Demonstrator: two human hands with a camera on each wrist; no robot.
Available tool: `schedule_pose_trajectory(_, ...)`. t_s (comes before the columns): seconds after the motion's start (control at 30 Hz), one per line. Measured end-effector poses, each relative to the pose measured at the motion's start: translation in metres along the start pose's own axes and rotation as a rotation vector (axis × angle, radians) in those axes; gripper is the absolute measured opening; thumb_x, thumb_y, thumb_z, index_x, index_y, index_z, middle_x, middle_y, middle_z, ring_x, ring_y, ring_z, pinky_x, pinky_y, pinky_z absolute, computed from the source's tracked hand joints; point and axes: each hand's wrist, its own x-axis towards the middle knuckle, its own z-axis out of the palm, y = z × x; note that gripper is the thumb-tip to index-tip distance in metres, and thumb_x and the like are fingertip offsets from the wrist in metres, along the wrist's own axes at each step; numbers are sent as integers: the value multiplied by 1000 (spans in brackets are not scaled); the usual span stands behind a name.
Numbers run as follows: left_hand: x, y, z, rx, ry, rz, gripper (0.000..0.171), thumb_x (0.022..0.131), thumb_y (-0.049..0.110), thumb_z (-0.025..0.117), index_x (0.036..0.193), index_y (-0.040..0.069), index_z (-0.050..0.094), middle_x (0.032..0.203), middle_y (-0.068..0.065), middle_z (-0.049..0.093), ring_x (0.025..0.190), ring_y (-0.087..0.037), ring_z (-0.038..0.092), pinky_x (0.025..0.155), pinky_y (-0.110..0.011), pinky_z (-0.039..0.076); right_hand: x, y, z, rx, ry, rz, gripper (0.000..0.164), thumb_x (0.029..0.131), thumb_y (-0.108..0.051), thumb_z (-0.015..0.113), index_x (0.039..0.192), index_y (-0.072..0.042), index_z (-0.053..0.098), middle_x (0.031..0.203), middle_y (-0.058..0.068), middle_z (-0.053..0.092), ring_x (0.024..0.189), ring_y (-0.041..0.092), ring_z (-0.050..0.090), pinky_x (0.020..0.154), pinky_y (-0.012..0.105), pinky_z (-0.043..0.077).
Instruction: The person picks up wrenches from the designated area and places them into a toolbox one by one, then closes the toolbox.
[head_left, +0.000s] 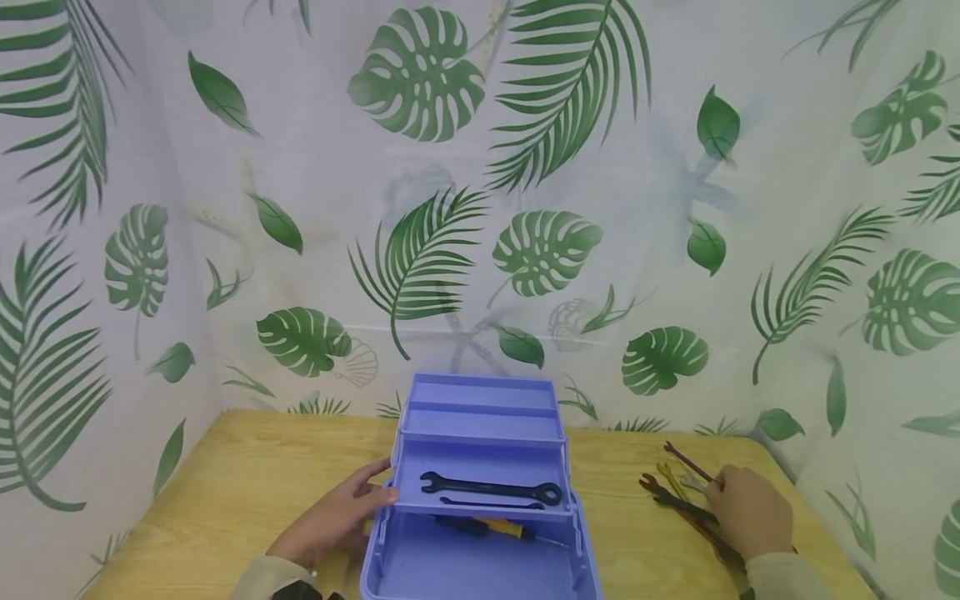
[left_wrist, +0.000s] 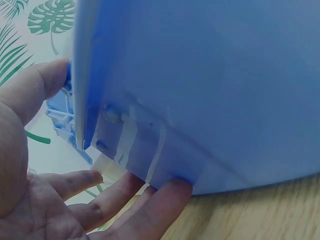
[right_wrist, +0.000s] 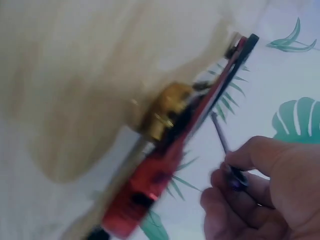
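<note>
A blue toolbox (head_left: 480, 554) stands with its tiers raised. My left hand (head_left: 337, 517) rests at its left side, the thumb on the corner of the middle tray (head_left: 480, 458) and the other fingers loosely bent along the side, as the left wrist view also shows. In that tray lie a black combination wrench (head_left: 487, 487) and a thinner dark wrench (head_left: 491, 503). A screwdriver (head_left: 498, 527) with a black and yellow handle lies in the bottom compartment. My right hand (head_left: 750, 512) pinches a slim dark wrench (right_wrist: 220, 135) between thumb and fingers, over the tools at the right.
Right beside that hand, a red-handled tool (right_wrist: 145, 195) and a yellow tool (head_left: 667, 477) lie in a loose group on the wooden table (head_left: 262, 467), blurred in the right wrist view. A leaf-printed curtain (head_left: 465, 250) closes off the back and both sides.
</note>
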Motion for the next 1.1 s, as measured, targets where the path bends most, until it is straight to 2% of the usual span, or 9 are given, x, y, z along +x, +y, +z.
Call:
schedule_pose_trajectory(0.07,0,0,0,3,0,-6,85,99,45,67,163,8,27,144,-31,52,125,-47,59,84,-60,61,-2,-2,-2,13,-6,-8,19,96,-11,59,78,-6,64,68,1,61,58,19,52,48,36,45)
schedule_pose_trajectory(0.3,1,0,0,-8,-4,-5,84,100,44,66,163,8,26,142,-29,54,123,-45,60,83,-59,61,-1,-4,-5,66,-107,-3,17,95,-14,59,90,2,65,77,6,66,64,21,55,54,37,47)
schedule_pose_trajectory(0.47,2,0,-1,13,3,-6,84,99,45,66,163,7,27,135,-24,59,120,-43,62,83,-59,61,-3,-1,-3,54,-93,-32,17,95,-12,63,94,4,65,81,10,69,68,22,57,58,40,49)
schedule_pose_trajectory(0.57,2,-1,-1,15,4,-9,84,99,46,67,163,7,27,137,-25,58,121,-43,61,83,-59,61,-6,-3,-4,55,-93,-29,17,98,-11,63,97,6,67,85,13,70,71,23,59,60,44,51)
schedule_pose_trajectory(0.8,2,-1,0,-12,-8,-1,84,99,45,67,163,7,26,146,-33,50,125,-48,58,84,-60,61,-19,-16,-5,58,-89,80,21,96,-23,70,99,-3,75,97,18,74,81,35,69,65,55,56)
schedule_pose_trajectory(0.9,0,0,0,-14,-8,4,84,100,44,67,163,6,26,146,-34,49,126,-50,58,84,-60,61,-22,-25,-2,53,-103,133,22,95,-25,71,100,-4,75,103,22,74,85,41,69,66,57,56)
schedule_pose_trajectory(1.0,0,0,0,-14,-11,8,85,100,44,67,163,6,25,147,-34,48,126,-51,57,85,-60,60,-22,-33,1,46,-100,158,24,95,-25,72,101,-2,75,106,25,73,89,44,69,68,60,55)
schedule_pose_trajectory(1.07,0,-1,0,-12,-9,7,85,99,44,67,163,6,25,147,-34,48,126,-51,57,85,-60,60,-23,-38,3,50,-100,160,25,95,-26,72,101,-2,76,107,25,73,92,47,69,74,68,53)
schedule_pose_trajectory(1.1,0,0,0,-11,-10,9,85,99,44,67,163,7,25,148,-34,48,127,-51,56,86,-60,60,-23,-40,4,56,-100,157,25,95,-26,72,100,-2,76,105,24,74,90,45,69,74,68,53)
